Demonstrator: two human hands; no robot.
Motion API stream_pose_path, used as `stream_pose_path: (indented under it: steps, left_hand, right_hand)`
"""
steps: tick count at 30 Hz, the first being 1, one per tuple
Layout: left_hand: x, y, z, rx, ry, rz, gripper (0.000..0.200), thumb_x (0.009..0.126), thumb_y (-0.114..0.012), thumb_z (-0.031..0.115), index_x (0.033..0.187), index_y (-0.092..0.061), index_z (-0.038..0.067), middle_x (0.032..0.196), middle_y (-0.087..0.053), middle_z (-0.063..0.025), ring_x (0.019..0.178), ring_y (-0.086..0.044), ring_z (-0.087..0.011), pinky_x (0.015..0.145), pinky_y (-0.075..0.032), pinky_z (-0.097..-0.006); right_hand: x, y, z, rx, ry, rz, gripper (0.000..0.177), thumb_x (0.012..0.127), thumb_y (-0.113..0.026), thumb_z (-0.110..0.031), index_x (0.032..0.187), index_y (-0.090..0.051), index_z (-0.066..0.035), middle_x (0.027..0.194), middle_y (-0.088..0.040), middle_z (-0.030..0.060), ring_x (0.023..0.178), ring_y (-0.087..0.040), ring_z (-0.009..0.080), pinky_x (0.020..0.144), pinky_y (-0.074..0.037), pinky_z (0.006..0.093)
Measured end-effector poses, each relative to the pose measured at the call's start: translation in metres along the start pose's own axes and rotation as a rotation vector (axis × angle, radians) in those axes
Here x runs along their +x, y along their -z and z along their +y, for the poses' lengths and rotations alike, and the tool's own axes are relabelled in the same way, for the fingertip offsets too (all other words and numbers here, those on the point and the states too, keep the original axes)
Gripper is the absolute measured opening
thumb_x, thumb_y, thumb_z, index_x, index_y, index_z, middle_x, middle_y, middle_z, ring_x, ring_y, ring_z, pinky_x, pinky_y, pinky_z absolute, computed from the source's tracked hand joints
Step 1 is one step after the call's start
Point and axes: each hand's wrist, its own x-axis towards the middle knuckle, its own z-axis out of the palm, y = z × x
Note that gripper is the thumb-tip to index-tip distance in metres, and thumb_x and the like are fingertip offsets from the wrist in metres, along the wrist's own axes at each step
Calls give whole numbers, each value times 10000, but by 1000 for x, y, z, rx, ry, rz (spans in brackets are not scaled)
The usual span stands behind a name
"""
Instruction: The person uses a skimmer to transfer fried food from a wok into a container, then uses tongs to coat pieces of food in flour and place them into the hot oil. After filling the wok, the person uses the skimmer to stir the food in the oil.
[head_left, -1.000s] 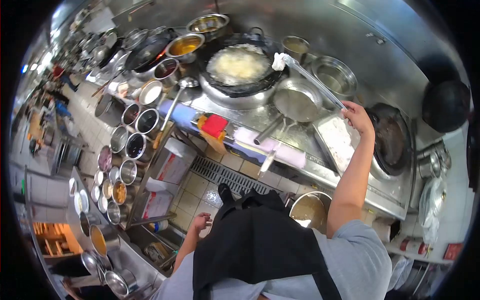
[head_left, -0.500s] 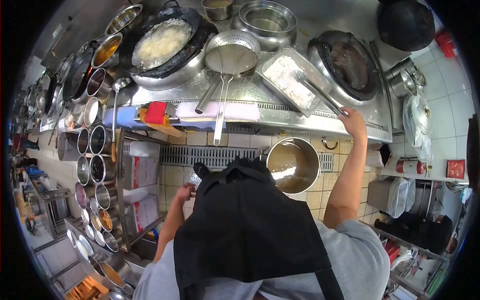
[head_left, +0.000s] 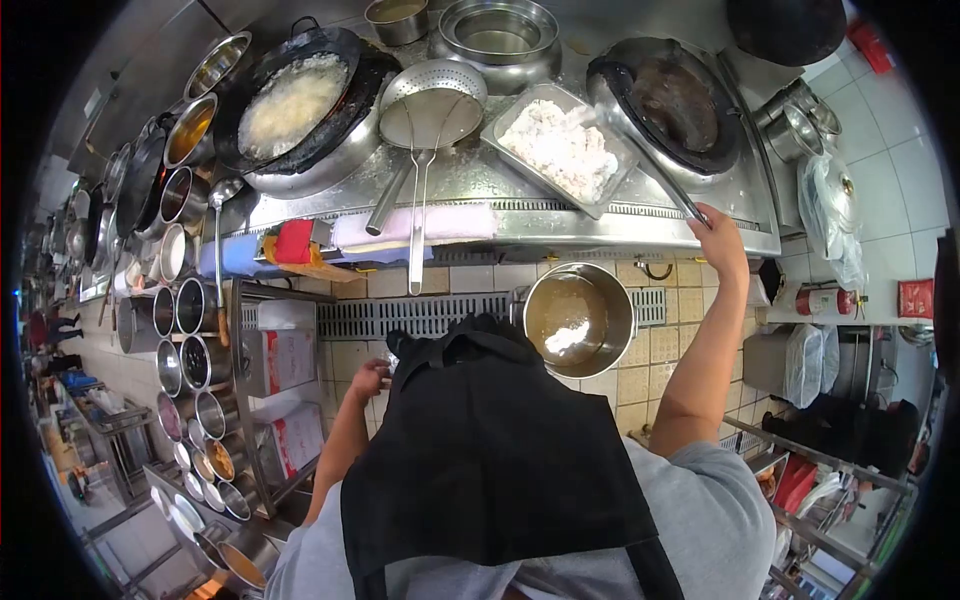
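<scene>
My right hand (head_left: 718, 238) is wrapped round the handle of a long-handled metal ladle (head_left: 672, 182), at the stove's front edge. The ladle slants up and left between the tray and the right wok (head_left: 685, 105); its head is blurred. The metal tray (head_left: 510, 160) lies tilted on the stove, holding lumpy white food (head_left: 560, 150). My left hand (head_left: 372, 380) hangs low beside the black apron (head_left: 490, 460), fingers loosely bent, with nothing visible in them.
Pale food bubbles in the left wok (head_left: 240, 150). A perforated strainer (head_left: 470, 80) and a mesh skimmer (head_left: 417, 215) rest over the stove's middle. A large pot (head_left: 632, 320) of brownish liquid stands on the floor before me. Several metal containers (head_left: 205, 360) line the left shelf.
The ladle's head has left the middle of the white food and moved up towards the tray's far right edge. My right hand shifted slightly right. The camera view also shifted.
</scene>
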Motion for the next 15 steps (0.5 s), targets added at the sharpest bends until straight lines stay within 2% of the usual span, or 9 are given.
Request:
stream_pose_path:
  steps: [4,6,8,9,11,12,13,14,15]
  left_hand:
    - [-9,3,-18,56,-16,-36,355,749,-488,130,1101,-512,94,893,-628,-63,707,-637,-183,453,-390,-265]
    - [-9,6,-27,129,-29,-28,357,747,-493,132,1101,-511,89,886,-630,-65,709,-636,-184,453,-393,-274]
    - [-1,12,-39,90,-165,-119,355,754,-497,142,1103,-507,82,879,-631,-65,719,-633,-183,460,-400,-300]
    - [-2,11,-34,94,-166,-123,355,754,-497,142,1103,-507,82,879,-631,-65,719,-633,-183,460,-400,-300]
    - [-1,9,-30,118,-12,-53,362,765,-489,138,1121,-493,72,875,-630,-59,713,-628,-176,439,-379,-276]
    - [0,8,-30,121,-15,-57,362,765,-489,138,1121,-493,72,875,-630,-59,713,-628,-176,439,-379,-276]
    - [4,9,-26,34,15,-59,367,769,-485,135,1131,-488,76,876,-627,-57,699,-626,-173,440,-369,-264]
    - [10,10,-22,-58,41,-58,371,773,-481,132,1141,-482,80,878,-625,-56,684,-623,-171,442,-359,-253]
    - [7,10,-15,-63,37,-54,371,773,-481,132,1141,-482,80,878,-625,-56,684,-623,-171,442,-359,-253]
  right_hand:
    - [23,-12,10,-149,1,-73,415,758,-618,-231,1124,-573,-40,939,-628,195,911,-598,333,784,-454,377]
    - [24,-15,-6,-408,-19,-49,399,759,-608,-258,1107,-582,-64,1008,-618,163,945,-583,336,817,-455,398]
    - [42,-30,-6,-446,-19,-72,379,764,-599,-270,1089,-590,-76,1019,-610,167,965,-568,344,828,-449,413]
    - [49,-36,-9,-486,-19,-98,360,768,-590,-282,1071,-598,-89,1031,-603,171,986,-553,351,840,-443,429]
    - [57,-49,-19,-502,-43,-115,355,769,-586,-289,1061,-601,-88,1034,-601,173,983,-556,347,839,-443,429]
    - [58,-49,-25,-514,-61,-132,350,770,-583,-295,1051,-603,-88,1038,-599,174,981,-559,343,838,-443,429]
    - [55,-41,-27,-535,-89,-101,340,778,-580,-272,1088,-588,-131,1038,-607,158,981,-568,328,846,-447,425]
    - [47,-27,-33,-532,-82,-89,340,778,-580,-272,1088,-588,-131,1038,-607,158,981,-568,328,846,-447,425]
    - [32,-11,-37,-453,-86,-35,342,778,-580,-272,1092,-589,-135,1039,-604,162,975,-570,329,841,-448,420]
